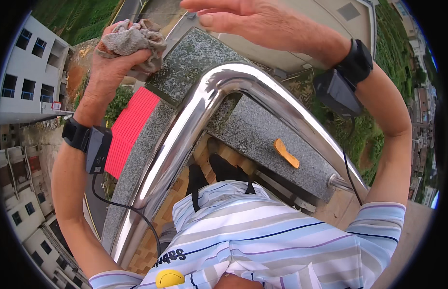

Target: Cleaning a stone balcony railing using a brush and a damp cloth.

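My left hand (117, 61) is raised at the upper left, closed around a crumpled, stained grey cloth (137, 45). At the top centre my right hand (224, 14) is held out above the corner of the stone ledge, fingers extended; part of it is cut off by the picture's edge. I see nothing held in it. Below both hands a thick, shiny metal handrail (231, 74) bends at a corner. An orange-brown brush or scraper-like object (286, 153) lies on the grey granite ledge (260, 126) inside the rail.
Outside the rail the mottled stone ledge (198, 57) runs on, with a long drop beyond. Far below are a red corrugated roof (131, 130), a white building (23, 68) and green plots. Cables hang from devices strapped to both wrists. My feet stand on a wood-patterned floor (200, 151).
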The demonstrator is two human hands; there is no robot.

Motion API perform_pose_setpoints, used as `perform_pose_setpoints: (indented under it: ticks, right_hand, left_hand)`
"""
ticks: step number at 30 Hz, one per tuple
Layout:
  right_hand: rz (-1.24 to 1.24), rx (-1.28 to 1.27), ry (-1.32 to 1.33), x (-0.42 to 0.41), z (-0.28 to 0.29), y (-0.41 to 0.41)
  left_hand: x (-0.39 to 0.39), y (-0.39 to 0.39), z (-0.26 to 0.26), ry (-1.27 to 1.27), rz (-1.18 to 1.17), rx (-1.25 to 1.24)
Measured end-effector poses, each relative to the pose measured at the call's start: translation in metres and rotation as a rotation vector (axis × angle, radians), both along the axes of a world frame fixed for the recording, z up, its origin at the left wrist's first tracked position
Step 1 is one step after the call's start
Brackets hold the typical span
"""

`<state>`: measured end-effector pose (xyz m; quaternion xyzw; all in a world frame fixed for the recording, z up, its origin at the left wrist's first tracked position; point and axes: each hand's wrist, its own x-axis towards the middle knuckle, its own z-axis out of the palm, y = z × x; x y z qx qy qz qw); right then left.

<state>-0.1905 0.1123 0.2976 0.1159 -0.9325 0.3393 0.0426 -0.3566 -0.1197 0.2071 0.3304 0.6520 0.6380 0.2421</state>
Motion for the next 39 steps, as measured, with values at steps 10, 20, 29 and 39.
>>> perform_pose_setpoints:
  ticks: [10, 20, 29, 39]
  right_hand:
    - [-0.898, -0.354, -0.766, 0.396, -0.141, -0.1]
    - [-1.155, 0.601, -0.345, 0.435, -0.296, -0.068]
    - [-0.782, -0.305, 0.047, 0.358, -0.254, -0.1]
    - [-0.889, 0.134, 0.439, 0.232, -0.233, -0.113]
  left_hand:
    - [0.004, -0.014, -0.001, 0.236, -0.195, -0.099]
    - [0.04, 0.025, 0.005, 0.975, -0.498, -0.283]
    - [0.053, -0.048, 0.035, 0.927, -0.313, -0.532]
    - [0.116, -0.157, 0.044, -0.058, 0.099, -0.206]
